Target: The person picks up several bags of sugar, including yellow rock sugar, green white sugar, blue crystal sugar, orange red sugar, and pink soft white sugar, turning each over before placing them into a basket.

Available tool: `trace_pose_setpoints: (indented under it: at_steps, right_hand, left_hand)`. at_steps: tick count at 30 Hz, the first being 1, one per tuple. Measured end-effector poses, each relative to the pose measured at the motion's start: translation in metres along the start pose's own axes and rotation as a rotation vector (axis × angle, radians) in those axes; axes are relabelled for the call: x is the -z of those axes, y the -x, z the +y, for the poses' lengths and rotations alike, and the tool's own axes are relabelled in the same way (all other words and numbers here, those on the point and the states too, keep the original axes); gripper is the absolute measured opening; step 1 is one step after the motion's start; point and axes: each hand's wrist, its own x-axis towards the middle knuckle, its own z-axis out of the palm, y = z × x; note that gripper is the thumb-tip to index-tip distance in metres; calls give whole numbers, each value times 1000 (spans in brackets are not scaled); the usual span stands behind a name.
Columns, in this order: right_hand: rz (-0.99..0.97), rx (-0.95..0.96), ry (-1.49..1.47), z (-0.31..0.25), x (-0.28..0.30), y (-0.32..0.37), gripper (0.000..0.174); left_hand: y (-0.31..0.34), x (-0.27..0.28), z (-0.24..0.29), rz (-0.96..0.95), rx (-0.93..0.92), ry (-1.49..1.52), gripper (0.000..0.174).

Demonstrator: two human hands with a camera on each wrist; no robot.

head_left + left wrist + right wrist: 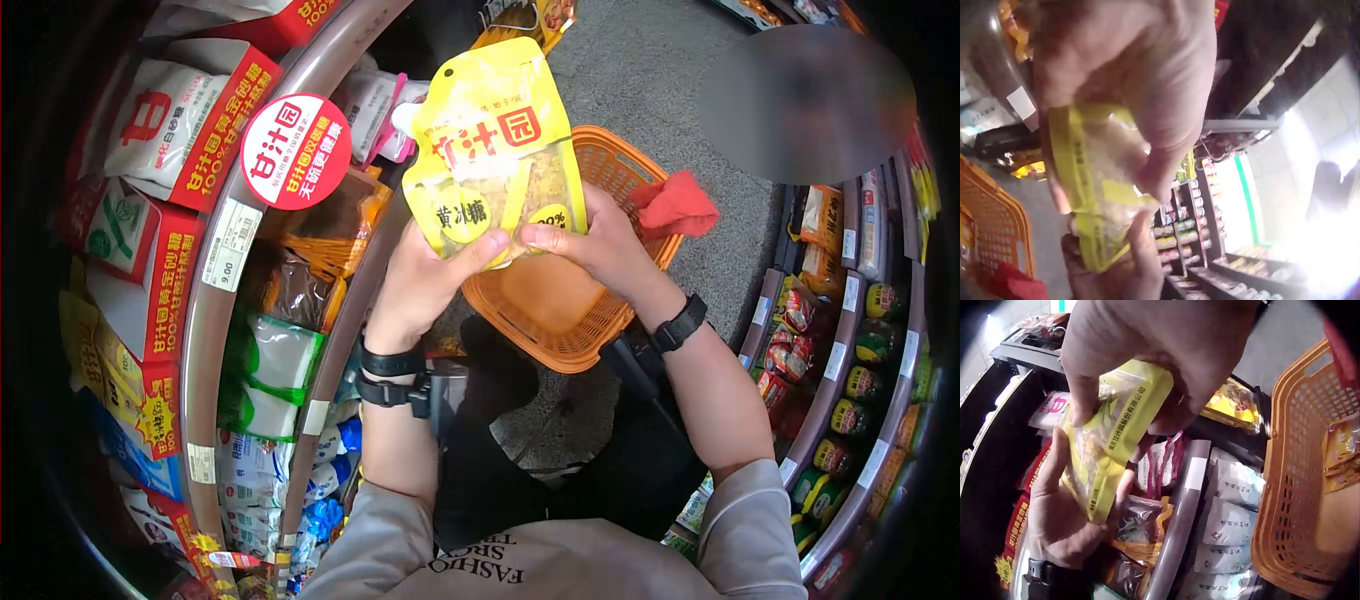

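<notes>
right now the left hand (pixel 415 270) and right hand (pixel 592 240) grip the yellow pouch (pixel 495 150), thumbs bent across its front, near the orange basket's (pixel 560 350) rim; grey speckled floor (pixel 640 90), shop shelves (pixel 205 370) alongside, fingers behind partly hidden.

yellow pouch (pixel 500 150) | red-lettered, windowed | pale yellowish chunks inside | slightly tilted | held aloft

Head cam looks decently bright on my end, fisheye bending the shelves and black corners, glare on the yellow pouch (pixel 495 150), and a blurred grey oval (pixel 808 104) upper right. Left wrist's rough: soft pouch, lower right blown out white. Right wrist is sharper, with dark corners.
</notes>
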Motion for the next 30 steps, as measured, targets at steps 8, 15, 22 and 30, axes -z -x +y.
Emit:
trace_pose_setpoints:
  at_steps: [8,15,22,30]
  right_hand:
    - [71,-233,-72,5,12,-2,45]
    - [80,-222,-50,6,16,-2,47]
    - [58,-215,-83,7,19,-2,47]
    - [-46,-242,-79,3,22,-1,46]
  left_hand:
    - [-7,-19,-27,-10,8,43,45]
    - [-9,-24,-25,28,32,227,44]
    - [-6,-33,-33,194,-49,243,40]
    - [-5,-21,-26,200,-151,6,27]
